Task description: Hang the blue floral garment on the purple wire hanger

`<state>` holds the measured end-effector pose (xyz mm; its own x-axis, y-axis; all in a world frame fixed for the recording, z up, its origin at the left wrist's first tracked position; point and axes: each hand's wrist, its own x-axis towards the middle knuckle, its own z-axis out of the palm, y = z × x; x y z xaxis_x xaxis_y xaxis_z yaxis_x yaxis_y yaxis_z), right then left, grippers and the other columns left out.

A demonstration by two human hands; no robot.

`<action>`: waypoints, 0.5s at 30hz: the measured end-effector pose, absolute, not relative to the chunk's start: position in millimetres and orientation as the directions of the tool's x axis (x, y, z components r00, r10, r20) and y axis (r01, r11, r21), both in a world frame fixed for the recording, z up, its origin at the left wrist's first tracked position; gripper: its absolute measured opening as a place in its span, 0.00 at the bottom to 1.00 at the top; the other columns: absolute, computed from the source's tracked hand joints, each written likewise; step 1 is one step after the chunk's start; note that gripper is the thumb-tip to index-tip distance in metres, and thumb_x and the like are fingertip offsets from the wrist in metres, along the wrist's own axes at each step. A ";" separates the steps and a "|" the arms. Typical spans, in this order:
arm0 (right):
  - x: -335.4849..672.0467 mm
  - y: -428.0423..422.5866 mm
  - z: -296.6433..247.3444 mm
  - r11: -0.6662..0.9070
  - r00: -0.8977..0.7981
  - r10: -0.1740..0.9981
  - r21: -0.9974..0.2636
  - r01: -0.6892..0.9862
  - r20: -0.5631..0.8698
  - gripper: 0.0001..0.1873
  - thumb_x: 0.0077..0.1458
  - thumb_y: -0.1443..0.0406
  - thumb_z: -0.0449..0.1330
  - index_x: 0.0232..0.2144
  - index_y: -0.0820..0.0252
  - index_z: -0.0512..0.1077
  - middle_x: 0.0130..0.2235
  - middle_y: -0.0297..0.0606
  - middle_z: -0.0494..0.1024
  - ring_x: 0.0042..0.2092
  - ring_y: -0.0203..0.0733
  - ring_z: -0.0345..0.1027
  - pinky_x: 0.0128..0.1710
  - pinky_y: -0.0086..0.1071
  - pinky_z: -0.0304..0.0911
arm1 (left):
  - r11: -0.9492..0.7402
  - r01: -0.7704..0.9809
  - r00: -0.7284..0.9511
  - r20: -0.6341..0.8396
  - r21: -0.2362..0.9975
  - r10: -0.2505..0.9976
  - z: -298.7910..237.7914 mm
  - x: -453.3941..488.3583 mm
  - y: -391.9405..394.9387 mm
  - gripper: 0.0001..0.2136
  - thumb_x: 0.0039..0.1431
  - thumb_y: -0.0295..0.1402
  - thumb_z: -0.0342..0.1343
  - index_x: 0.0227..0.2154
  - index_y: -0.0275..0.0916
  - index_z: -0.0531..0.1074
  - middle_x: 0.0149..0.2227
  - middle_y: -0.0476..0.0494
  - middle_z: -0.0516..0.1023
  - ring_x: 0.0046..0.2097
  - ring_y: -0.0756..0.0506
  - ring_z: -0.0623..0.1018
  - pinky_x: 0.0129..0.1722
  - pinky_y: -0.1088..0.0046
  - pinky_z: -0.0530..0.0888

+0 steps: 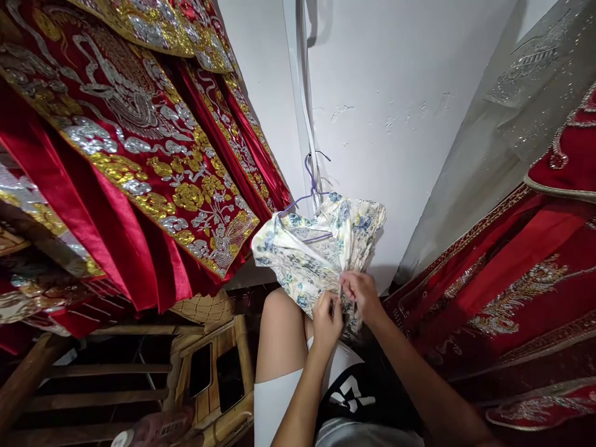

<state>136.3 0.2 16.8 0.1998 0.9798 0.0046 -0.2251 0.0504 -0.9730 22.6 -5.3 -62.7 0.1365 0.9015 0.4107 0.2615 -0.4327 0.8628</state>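
A cream blouse (298,267) with blue and green flowers hangs on a purple wire hanger (313,180) in front of me. My left hand (328,318) is closed at the lower front of the blouse, its fingers pinched together. Just above and to the right, my right hand (361,293) also pinches at the gathered front. Both hands nearly meet over the fabric. A thin, dark strip shows between the fingertips, too small to make out. The blouse's lower part is partly hidden behind my hands and rests near my knee (282,335).
Red garments with gold and silver embroidery (186,192) hang on the left. More red beaded clothing (512,292) hangs on the right, beside a sheer sparkling fabric (535,81). Two phones lie on a bamboo seat (205,406), near a bottle (158,427). A white wall (386,74) stands behind.
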 end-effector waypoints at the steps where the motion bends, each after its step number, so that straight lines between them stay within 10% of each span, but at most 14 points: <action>1: 139.4 10.4 28.5 0.064 0.224 0.975 -0.966 -0.252 0.006 0.15 0.51 0.56 0.62 0.19 0.57 0.69 0.14 0.27 0.60 0.17 0.32 0.47 0.19 0.30 0.43 | -0.431 0.284 0.142 0.407 0.857 0.902 -66.1 24.2 -7.2 0.08 0.65 0.33 0.50 0.29 0.42 0.67 0.31 0.44 0.73 0.37 0.42 0.73 0.40 0.67 0.67; 15: 131.5 61.8 118.3 0.326 0.099 0.945 -0.930 -0.167 0.313 0.13 0.56 0.59 0.60 0.23 0.59 0.72 0.17 0.30 0.68 0.19 0.31 0.56 0.19 0.26 0.49 | -0.370 0.257 0.296 0.292 0.893 0.909 -42.5 -31.0 29.1 0.10 0.63 0.38 0.54 0.28 0.40 0.72 0.30 0.45 0.75 0.35 0.43 0.73 0.38 0.70 0.69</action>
<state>131.5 61.8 118.3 0.0991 0.9445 0.3131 -0.1672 0.3260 -0.9305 -31.0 29.1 -42.5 0.2964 0.9094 0.2917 0.2569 -0.3701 0.8927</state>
